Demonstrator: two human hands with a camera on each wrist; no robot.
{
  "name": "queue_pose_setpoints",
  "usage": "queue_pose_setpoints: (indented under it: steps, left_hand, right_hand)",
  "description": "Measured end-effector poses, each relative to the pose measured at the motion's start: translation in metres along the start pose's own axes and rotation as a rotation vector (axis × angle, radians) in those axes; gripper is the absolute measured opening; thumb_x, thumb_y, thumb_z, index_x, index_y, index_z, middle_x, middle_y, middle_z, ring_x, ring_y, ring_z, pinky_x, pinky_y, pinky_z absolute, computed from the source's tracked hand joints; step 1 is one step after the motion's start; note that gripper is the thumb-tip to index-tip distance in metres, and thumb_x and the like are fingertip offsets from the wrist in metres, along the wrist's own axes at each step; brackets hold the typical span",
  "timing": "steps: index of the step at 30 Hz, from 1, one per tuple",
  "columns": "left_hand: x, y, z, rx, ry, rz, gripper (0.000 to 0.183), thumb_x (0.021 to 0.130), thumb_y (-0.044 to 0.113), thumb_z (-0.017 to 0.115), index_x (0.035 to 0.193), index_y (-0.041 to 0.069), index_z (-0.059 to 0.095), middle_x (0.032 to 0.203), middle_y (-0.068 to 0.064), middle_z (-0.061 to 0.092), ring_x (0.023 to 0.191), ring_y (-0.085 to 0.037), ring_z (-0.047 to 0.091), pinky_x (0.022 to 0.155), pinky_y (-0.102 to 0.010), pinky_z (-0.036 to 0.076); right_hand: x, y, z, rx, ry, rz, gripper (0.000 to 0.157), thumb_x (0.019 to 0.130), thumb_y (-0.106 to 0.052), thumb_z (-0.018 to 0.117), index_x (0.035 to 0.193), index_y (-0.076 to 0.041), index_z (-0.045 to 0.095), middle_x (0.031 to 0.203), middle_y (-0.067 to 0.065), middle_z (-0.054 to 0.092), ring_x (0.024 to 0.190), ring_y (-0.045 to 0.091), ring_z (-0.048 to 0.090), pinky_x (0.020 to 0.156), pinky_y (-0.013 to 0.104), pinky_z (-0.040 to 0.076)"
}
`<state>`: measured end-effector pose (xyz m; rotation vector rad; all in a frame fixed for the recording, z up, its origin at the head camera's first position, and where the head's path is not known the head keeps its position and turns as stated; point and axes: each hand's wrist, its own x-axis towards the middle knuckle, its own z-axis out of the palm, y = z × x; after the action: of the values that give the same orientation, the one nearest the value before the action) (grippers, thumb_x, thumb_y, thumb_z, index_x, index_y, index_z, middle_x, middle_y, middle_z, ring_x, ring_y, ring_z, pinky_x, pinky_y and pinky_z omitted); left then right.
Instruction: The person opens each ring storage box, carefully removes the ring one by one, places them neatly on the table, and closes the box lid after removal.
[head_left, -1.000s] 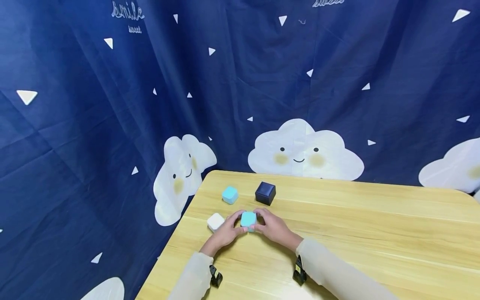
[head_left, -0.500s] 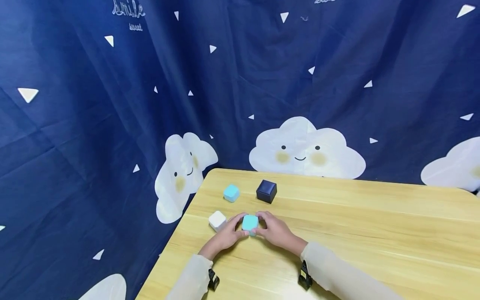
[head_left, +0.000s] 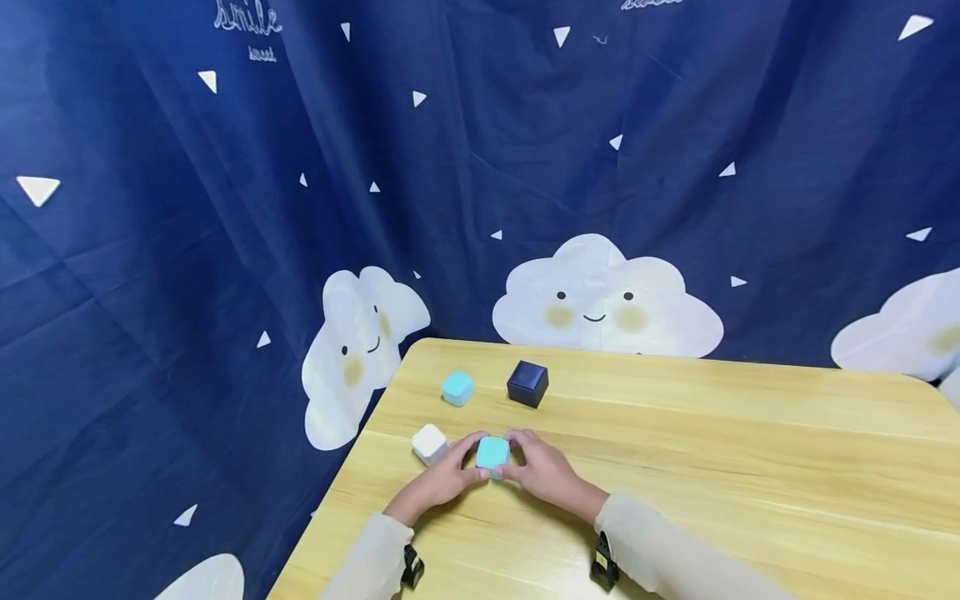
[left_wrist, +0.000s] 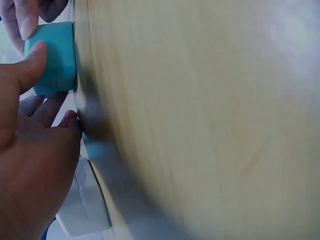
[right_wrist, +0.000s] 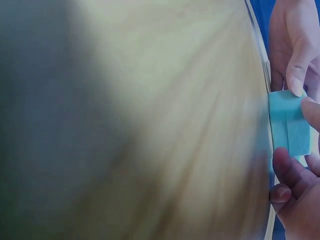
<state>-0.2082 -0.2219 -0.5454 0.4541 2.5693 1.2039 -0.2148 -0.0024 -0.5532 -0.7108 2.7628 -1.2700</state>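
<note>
A small turquoise box (head_left: 492, 452) with rounded corners is between my two hands, low over the wooden table. My left hand (head_left: 446, 477) pinches its left side, thumb at the near face and fingers at the back. From the other side my right hand (head_left: 553, 475) grips it likewise, thumb in front. A seam runs across the turquoise box (right_wrist: 290, 125) in the right wrist view. Just beyond my left wrist sits a white box (head_left: 430, 444), also seen below the hand as a white box (left_wrist: 85, 202) in the left wrist view.
Farther back on the table (head_left: 712, 442) stand a light blue box (head_left: 457, 388) and a larger dark navy box (head_left: 528, 383). A navy curtain (head_left: 450, 167) with clouds and triangles hangs behind the table and along its left edge.
Both hands, still holding the turquoise box, have drawn slightly nearer to the person. The white, light blue and navy boxes stay where they were; the head view shifts a little.
</note>
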Motion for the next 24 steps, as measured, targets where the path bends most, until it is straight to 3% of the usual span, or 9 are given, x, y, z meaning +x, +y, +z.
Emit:
queue_pose_setpoints:
  steps: [14, 19, 24]
  left_hand:
    - [-0.0043, -0.0051, -0.0056, 0.0, -0.01, 0.005, 0.064, 0.089, 0.034, 0.065, 0.146, 0.025, 0.037, 0.151, -0.009, 0.036, 0.14, -0.029, 0.028, 0.112, -0.053, 0.023]
    - [-0.0032, -0.0077, -0.0054, -0.008, -0.011, -0.018, 0.069, 0.086, 0.031, 0.07, 0.146, 0.025, 0.037, 0.151, -0.009, 0.036, 0.14, -0.029, 0.028, 0.111, -0.053, 0.025]
    - [-0.0013, -0.0098, -0.0037, -0.001, -0.004, -0.017, 0.072, 0.085, 0.026, 0.072, 0.147, 0.019, 0.037, 0.15, -0.01, 0.038, 0.14, -0.03, 0.03, 0.111, -0.052, 0.025]
  right_hand:
    - [-0.0005, -0.0054, 0.0062, -0.005, 0.006, 0.012, 0.053, 0.082, -0.048, 0.07, 0.123, -0.018, 0.056, 0.115, 0.0, 0.059, 0.104, 0.017, 0.058, 0.087, 0.042, 0.049]
    - [-0.0023, -0.0053, 0.0085, -0.026, 0.006, 0.013, 0.065, 0.081, -0.053, 0.069, 0.132, -0.017, 0.051, 0.123, 0.002, 0.057, 0.11, 0.021, 0.057, 0.089, 0.045, 0.049]
    - [-0.0032, -0.0058, 0.0098, -0.028, 0.011, -0.003, 0.074, 0.079, -0.055, 0.07, 0.137, -0.015, 0.047, 0.128, 0.005, 0.055, 0.112, 0.023, 0.057, 0.088, 0.046, 0.049]
